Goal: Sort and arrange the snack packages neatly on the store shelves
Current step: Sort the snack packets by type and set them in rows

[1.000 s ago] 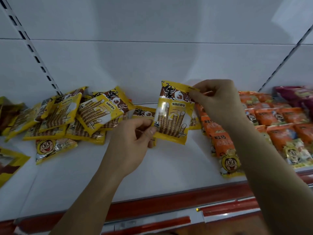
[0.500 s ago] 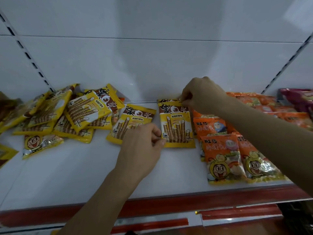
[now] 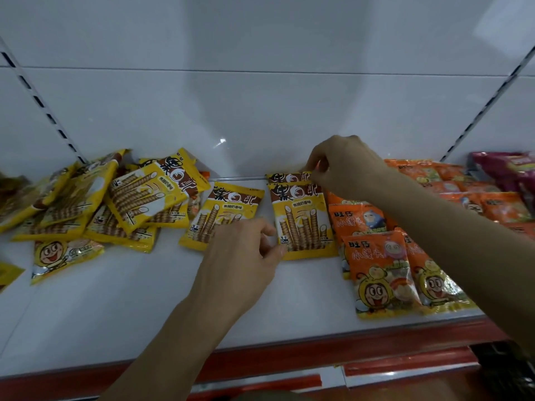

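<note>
A yellow wafer-roll packet (image 3: pixel 302 221) lies flat on the white shelf (image 3: pixel 144 308), its right edge against the orange packets (image 3: pixel 379 270). My right hand (image 3: pixel 344 166) pinches its top right corner. My left hand (image 3: pixel 246 256) pinches its lower left corner. The top of a second yellow packet (image 3: pixel 286 177) shows just behind it. A third yellow packet (image 3: pixel 223 215) lies tilted to the left, partly hidden by my left hand. Farther left, several yellow packets (image 3: pixel 139 198) sit in a loose pile.
Rows of orange packets fill the shelf's right side, with purple packets (image 3: pixel 509 169) at the far right. A yellow packet with a cartoon face (image 3: pixel 63 256) lies in front of the pile. The shelf has a red front edge (image 3: pixel 289 357) and a white back wall.
The yellow packet, held up in the air by both hands a second ago, now lies flat on the shelf beside the orange packets. Both hands came down with it.
</note>
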Tool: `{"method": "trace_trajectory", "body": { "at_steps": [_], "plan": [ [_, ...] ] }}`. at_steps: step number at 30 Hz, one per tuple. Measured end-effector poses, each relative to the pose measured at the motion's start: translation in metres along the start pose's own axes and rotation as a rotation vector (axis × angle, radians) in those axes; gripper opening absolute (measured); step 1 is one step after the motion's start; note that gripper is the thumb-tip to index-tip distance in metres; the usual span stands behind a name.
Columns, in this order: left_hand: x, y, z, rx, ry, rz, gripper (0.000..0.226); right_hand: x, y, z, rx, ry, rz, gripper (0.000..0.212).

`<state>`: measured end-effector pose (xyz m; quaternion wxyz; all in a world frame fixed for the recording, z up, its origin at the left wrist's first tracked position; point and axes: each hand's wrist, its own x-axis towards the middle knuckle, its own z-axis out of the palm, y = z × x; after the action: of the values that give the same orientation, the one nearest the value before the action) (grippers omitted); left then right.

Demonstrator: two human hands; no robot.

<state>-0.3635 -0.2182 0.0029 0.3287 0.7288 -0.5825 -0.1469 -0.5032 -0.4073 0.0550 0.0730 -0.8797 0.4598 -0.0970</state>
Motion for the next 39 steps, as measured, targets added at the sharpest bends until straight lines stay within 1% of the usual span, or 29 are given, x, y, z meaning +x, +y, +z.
{"method": "trace_trajectory", "body": {
  "at_steps": [2, 4, 5, 6, 8, 9, 12, 14, 16, 18, 20, 22, 23, 24, 26, 28, 30, 31, 32, 34, 35, 37, 39],
  "plan": [
    [-0.001, -0.004, -0.014, 0.031, 0.074, 0.028, 0.02, -0.01, -0.009, -0.003, -0.003, 0.069, 0.001, 0.019],
    [0.0, -0.015, -0.029, 0.06, 0.171, 0.043, 0.018, -0.024, -0.027, -0.005, 0.045, 0.139, -0.013, 0.019],
    [0.002, -0.023, -0.036, 0.085, 0.189, 0.042, 0.02, -0.031, -0.04, -0.005, 0.101, 0.161, -0.021, 0.019],
    [0.002, -0.03, -0.04, 0.129, 0.173, 0.04, 0.024, -0.037, -0.054, -0.004, 0.161, 0.166, -0.031, 0.019],
    [0.0, -0.042, -0.047, 0.232, 0.084, 0.044, 0.024, -0.047, -0.084, 0.006, 0.226, 0.122, -0.037, 0.02],
    [-0.003, -0.045, -0.049, 0.255, 0.051, 0.051, 0.021, -0.05, -0.098, 0.013, 0.211, 0.072, -0.02, 0.021],
    [-0.012, -0.053, -0.057, 0.211, 0.052, 0.072, 0.02, -0.057, -0.128, 0.037, 0.059, -0.116, 0.061, 0.028],
    [-0.015, -0.058, -0.062, 0.158, 0.054, 0.078, 0.023, -0.058, -0.136, 0.044, 0.062, -0.143, 0.105, 0.033],
    [-0.018, -0.066, -0.064, 0.14, 0.072, 0.082, 0.021, -0.056, -0.138, 0.045, 0.132, -0.131, 0.129, 0.044],
    [-0.022, -0.071, -0.067, 0.167, 0.112, 0.047, 0.022, -0.057, -0.136, 0.043, 0.245, -0.109, 0.15, 0.059],
    [-0.029, -0.075, -0.069, 0.19, 0.123, -0.013, 0.04, -0.062, -0.133, 0.043, 0.407, -0.048, 0.18, 0.07],
    [-0.032, -0.078, -0.071, 0.178, 0.097, -0.044, 0.056, -0.069, -0.128, 0.047, 0.627, 0.01, 0.218, 0.065],
    [-0.033, -0.08, -0.072, 0.156, 0.083, -0.04, 0.059, -0.073, -0.125, 0.049, 0.74, 0.027, 0.235, 0.057],
    [-0.033, -0.08, -0.073, 0.114, 0.069, -0.031, 0.057, -0.077, -0.123, 0.051, 0.832, 0.042, 0.242, 0.047],
    [-0.034, -0.082, -0.074, -0.027, 0.037, -0.038, 0.046, -0.084, -0.122, 0.05, 0.918, 0.068, 0.231, 0.023],
    [-0.035, -0.085, -0.075, -0.207, -0.003, -0.079, 0.042, -0.089, -0.122, 0.047, 1.001, 0.085, 0.238, 0.014],
    [-0.036, -0.089, -0.078, -0.443, -0.086, -0.135, 0.045, -0.093, -0.12, 0.046, 1.066, 0.113, 0.26, 0.004],
    [-0.036, -0.09, -0.08, -0.558, -0.131, -0.152, 0.048, -0.095, -0.119, 0.046, 1.076, 0.134, 0.268, 0.006],
    [-0.036, -0.09, -0.082, -0.646, -0.158, -0.158, 0.049, -0.097, -0.118, 0.047, 1.082, 0.159, 0.271, 0.012],
    [-0.036, -0.086, -0.083, -0.741, -0.178, -0.152, 0.048, -0.1, -0.116, 0.047, 1.092, 0.225, 0.266, 0.025],
    [-0.036, -0.084, -0.082, -0.764, -0.177, -0.151, 0.047, -0.101, -0.113, 0.046, 1.094, 0.264, 0.261, 0.028],
    [-0.037, -0.081, -0.079, -0.761, -0.159, -0.153, 0.043, -0.101, -0.104, 0.043, 1.057, 0.334, 0.25, 0.026],
    [-0.037, -0.075, -0.074, -0.715, -0.133, -0.152, 0.04, -0.098, -0.093, 0.036, 0.919, 0.363, 0.224, 0.021]
  ]
}}
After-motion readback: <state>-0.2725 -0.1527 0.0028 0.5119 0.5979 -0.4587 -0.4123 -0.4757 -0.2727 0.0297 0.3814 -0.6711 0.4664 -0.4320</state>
